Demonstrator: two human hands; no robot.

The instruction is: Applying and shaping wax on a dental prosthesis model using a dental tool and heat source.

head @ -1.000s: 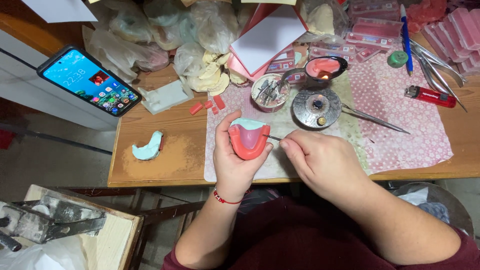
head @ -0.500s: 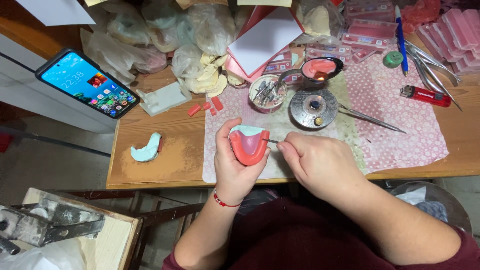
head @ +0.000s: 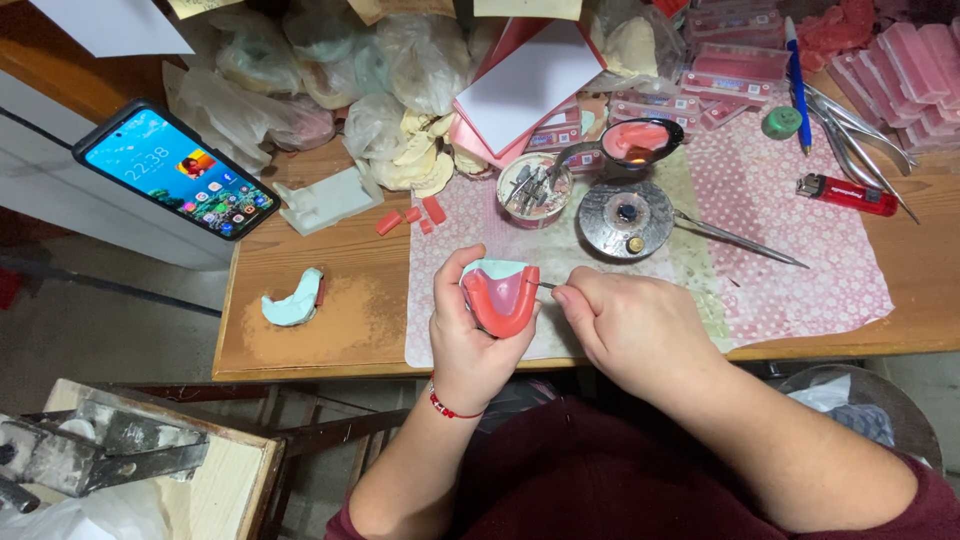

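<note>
My left hand [head: 474, 338] grips a pale blue-green dental cast topped with a red wax rim [head: 500, 297], held over the pink patterned cloth [head: 790, 270] at the table's front edge. My right hand [head: 632, 325] pinches a thin metal tool [head: 541, 285] whose tip touches the right side of the wax rim. A red string bracelet circles my left wrist.
A second pale blue cast [head: 292, 300] lies left on the wooden table [head: 300, 345]. Behind are a round metal burner [head: 626, 218], a small bowl of tools [head: 534, 188], a spoon of red wax [head: 640, 140], a red lighter [head: 846, 193], pliers, pink wax sheets, a phone [head: 175, 168] and bagged casts.
The cast in my left hand has tilted slightly and the tool tip has stayed at the wax rim's right side. Both hands have barely moved.
</note>
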